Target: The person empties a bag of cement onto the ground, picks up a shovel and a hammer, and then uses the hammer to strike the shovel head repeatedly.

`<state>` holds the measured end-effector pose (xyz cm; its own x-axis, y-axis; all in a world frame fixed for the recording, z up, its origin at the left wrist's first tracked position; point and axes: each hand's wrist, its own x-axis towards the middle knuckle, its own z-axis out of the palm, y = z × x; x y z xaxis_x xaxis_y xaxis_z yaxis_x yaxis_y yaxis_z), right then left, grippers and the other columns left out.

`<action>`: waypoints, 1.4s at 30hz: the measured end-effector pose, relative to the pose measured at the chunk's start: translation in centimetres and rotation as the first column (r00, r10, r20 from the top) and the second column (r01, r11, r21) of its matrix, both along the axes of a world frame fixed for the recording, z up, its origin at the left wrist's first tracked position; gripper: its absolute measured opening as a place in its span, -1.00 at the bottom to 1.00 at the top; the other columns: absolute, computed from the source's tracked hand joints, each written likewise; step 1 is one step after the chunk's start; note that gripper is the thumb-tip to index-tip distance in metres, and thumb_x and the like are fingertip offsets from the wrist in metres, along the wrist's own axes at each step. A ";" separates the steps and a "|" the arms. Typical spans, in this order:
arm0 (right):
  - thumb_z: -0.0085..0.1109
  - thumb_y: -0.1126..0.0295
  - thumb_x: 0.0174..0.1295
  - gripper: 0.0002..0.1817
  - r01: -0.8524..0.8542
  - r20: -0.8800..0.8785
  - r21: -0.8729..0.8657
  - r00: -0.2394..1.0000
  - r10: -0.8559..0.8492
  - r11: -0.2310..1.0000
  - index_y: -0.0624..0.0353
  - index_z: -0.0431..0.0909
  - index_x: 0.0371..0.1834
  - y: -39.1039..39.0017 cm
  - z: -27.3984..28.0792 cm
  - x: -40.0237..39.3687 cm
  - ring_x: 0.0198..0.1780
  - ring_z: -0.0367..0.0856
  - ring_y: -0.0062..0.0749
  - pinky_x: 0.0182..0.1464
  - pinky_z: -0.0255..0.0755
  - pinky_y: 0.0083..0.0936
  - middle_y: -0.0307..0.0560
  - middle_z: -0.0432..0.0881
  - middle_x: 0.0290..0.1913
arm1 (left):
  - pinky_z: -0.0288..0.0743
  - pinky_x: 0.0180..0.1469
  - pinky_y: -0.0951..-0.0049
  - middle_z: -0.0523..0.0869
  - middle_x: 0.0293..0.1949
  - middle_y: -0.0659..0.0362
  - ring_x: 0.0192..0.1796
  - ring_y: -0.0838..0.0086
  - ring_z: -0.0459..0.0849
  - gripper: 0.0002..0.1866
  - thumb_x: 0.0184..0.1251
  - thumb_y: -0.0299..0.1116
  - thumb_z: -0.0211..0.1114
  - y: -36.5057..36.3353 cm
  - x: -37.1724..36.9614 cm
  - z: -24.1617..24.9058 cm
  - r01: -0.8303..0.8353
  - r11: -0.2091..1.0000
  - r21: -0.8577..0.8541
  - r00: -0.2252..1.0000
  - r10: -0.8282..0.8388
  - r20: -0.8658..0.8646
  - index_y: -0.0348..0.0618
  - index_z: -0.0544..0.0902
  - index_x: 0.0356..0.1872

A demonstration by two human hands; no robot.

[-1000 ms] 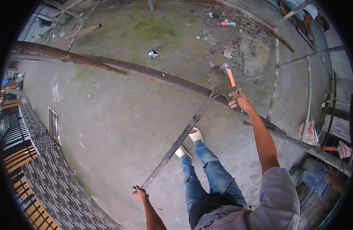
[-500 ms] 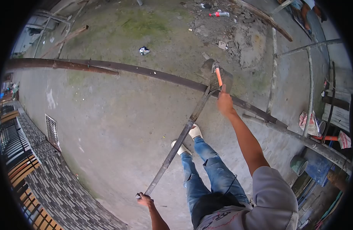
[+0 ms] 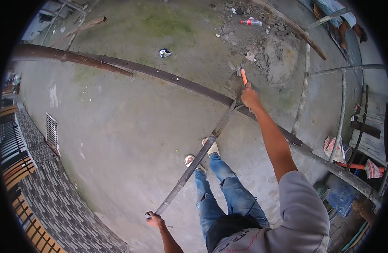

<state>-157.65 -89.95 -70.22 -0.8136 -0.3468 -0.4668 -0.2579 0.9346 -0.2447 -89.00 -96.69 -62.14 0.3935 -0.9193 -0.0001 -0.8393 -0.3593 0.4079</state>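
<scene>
My left hand [image 3: 155,220] is wrapped round the end of a long shovel handle at the lower left. The shovel [image 3: 189,172] stretches diagonally away from me, crossing a dark brown beam [image 3: 194,87] near its blade. In my right hand [image 3: 250,98], a hammer [image 3: 244,76] with an orange handle is gripped, its head pointing away over the dirt-coated shovel blade [image 3: 234,84]. My right forearm and fist cover part of the blade and beam.
A rusty pipe [image 3: 72,59] lies at the left by the beam. Rubble [image 3: 274,42] and a plastic bottle [image 3: 251,22] are at the back. Pale poles [image 3: 304,92] form a frame on the right, with a blue container [image 3: 342,198] behind. Another person [image 3: 345,29] is at the upper right.
The hammer and my right hand have shifted slightly relative to the shovel blade, and the hammer handle looks shorter in view. My left hand keeps its hold. The whole view has tilted a little.
</scene>
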 end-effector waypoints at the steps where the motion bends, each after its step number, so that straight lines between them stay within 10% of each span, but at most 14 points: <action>1: -0.15 0.49 0.08 -0.41 -0.062 -0.106 -0.004 0.993 0.061 0.998 0.35 -0.04 0.22 1.2 0.6 2.3 -0.23 0.52 0.21 -0.15 0.41 -0.12 0.35 0.53 -0.30 | 0.28 -0.46 0.20 0.55 -0.64 0.01 -0.60 0.30 0.42 -0.67 -0.02 -0.26 0.16 0.0 0.7 -0.7 -0.034 0.999 0.020 0.999 0.033 0.032 -0.47 0.52 -0.54; 27: -0.11 0.50 0.09 -0.46 -0.148 -0.083 0.044 0.985 0.151 0.988 0.27 0.01 0.18 0.1 2.5 7.3 -0.37 0.54 0.15 -0.34 0.42 -0.05 0.29 0.53 -0.49 | 0.34 -0.41 0.17 0.57 -0.60 -0.07 -0.54 0.18 0.50 -0.66 -0.05 -0.26 0.16 -0.8 -2.2 1.2 -0.151 0.976 0.156 0.988 0.144 0.051 -0.47 0.54 -0.50; 42: -0.13 0.46 0.12 -0.67 0.119 -0.064 0.033 0.991 -0.117 0.992 0.28 0.14 -0.04 3.5 4.4 7.1 -0.20 0.51 0.21 -0.14 0.38 -0.05 0.36 0.52 -0.33 | 0.33 -0.44 0.22 0.56 -0.60 -0.03 -0.57 0.24 0.46 -0.68 -0.04 -0.30 0.17 0.3 -1.0 -0.3 -0.112 0.985 0.128 0.994 0.111 0.012 -0.49 0.52 -0.51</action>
<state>-150.56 -86.43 -65.82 -0.8756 -0.2306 -0.4244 -0.1593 0.9674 -0.1970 -90.00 -96.38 -62.40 0.4939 -0.8622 -0.1129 -0.7929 -0.4998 0.3486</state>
